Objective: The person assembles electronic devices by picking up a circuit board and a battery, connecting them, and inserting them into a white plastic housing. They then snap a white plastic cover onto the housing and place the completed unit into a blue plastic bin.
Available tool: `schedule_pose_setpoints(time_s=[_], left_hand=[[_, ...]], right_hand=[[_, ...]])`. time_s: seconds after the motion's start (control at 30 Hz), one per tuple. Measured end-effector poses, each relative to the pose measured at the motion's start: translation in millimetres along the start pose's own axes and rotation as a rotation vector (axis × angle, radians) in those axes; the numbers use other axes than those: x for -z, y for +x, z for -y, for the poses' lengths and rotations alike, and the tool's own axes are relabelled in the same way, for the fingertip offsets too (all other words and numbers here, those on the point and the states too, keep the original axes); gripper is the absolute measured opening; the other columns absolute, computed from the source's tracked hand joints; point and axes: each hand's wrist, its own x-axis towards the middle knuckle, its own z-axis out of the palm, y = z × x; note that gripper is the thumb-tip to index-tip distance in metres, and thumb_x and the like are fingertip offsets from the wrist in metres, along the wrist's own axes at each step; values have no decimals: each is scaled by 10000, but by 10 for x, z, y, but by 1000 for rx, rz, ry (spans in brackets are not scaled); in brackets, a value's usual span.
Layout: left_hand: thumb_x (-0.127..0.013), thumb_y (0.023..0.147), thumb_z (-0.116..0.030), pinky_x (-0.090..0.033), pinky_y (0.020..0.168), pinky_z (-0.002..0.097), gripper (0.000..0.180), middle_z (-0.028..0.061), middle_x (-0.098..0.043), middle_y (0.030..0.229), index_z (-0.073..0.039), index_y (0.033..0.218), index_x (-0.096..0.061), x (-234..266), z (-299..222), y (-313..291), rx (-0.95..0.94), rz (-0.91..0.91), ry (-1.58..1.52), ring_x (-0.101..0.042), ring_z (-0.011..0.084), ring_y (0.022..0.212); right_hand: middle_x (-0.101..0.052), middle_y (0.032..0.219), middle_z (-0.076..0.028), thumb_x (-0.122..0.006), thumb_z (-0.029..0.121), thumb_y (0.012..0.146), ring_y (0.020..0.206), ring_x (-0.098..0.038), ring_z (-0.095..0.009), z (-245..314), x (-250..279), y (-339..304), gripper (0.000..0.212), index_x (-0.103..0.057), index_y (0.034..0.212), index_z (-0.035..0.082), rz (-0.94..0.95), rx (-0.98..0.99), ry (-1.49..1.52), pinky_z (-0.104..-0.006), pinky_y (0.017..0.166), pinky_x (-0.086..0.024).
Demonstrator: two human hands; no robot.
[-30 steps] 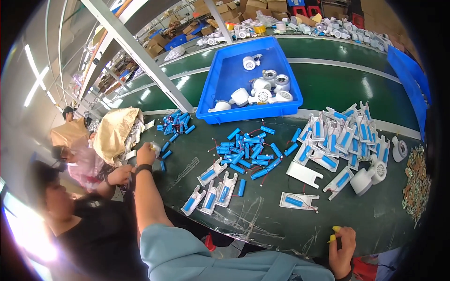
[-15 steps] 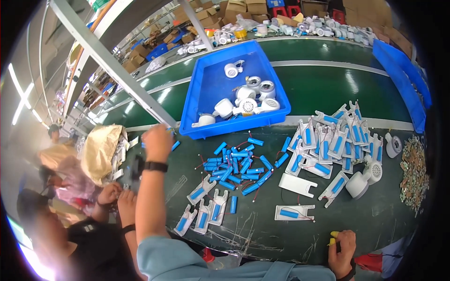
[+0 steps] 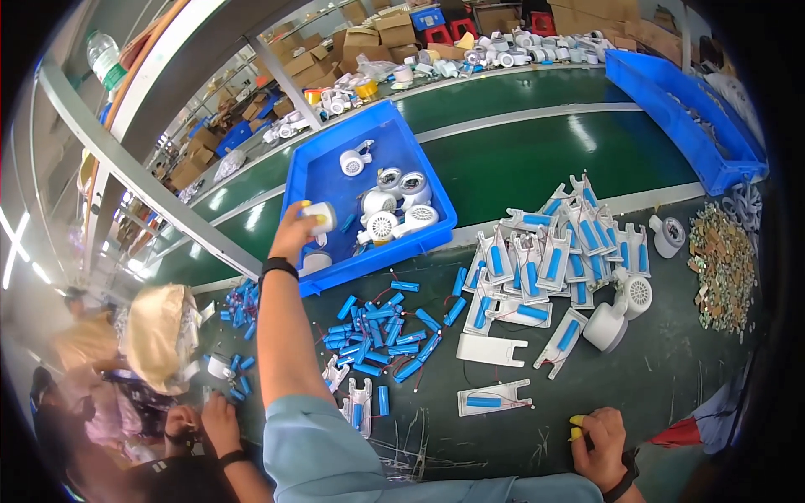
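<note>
At nine o'clock, your left hand (image 3: 295, 232) closes its fingers around a white housing (image 3: 321, 218) at the left side of the blue bin (image 3: 386, 258); the fingers hide part of it. Your right hand (image 3: 601, 446) rests half curled between four and five, palm hidden, so whether it holds anything cannot be told. A co-worker (image 3: 159, 479) at eight blurs toward the dark rim. The scratched dark-green bench (image 3: 620, 369) adjoins a glossy green conveyor (image 3: 503, 159), with cardboard boxes (image 3: 394, 29) at twelve.
</note>
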Motion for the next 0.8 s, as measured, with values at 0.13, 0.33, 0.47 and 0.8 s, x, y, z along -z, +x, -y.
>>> schedule_pose_setpoints(time_s=[0.13,0.33,0.47,0.8], left_hand=[[-600,815,-186,-481,874,385,604,119,-599,1188,-49,1374,-414,245,10,-113,-46,31,-514,-625,238,1029],[-546,905,-88,-476,898,344,498,91,-584,1192,-31,1379,-403,390,-2,-175,-354,-314,-533,-592,220,1089],[-543,964,-236,-476,903,371,409,85,-590,1219,-62,1325,-462,436,-490,-446,-524,-346,-669,-597,223,1083],[-490,969,-450,-502,915,428,577,154,-590,1253,13,1312,-490,-730,-1472,-1965,-334,513,-994,-614,301,1077]], right_hand=[[-541,760,-107,-617,-58,647,746,-533,-315,-49,3,1,275,-600,908,28,-12,7,13,-412,720,-440],[-547,761,-107,-622,-54,653,754,-543,-317,-34,4,14,267,-603,905,32,-13,12,52,-418,731,-441],[-564,777,-108,-639,-39,685,758,-551,-318,8,75,-12,253,-614,927,31,2,-29,65,-413,733,-442],[-607,997,-120,-589,-41,829,868,-623,-196,302,362,48,321,-599,1148,0,122,-200,587,-291,782,-513]])
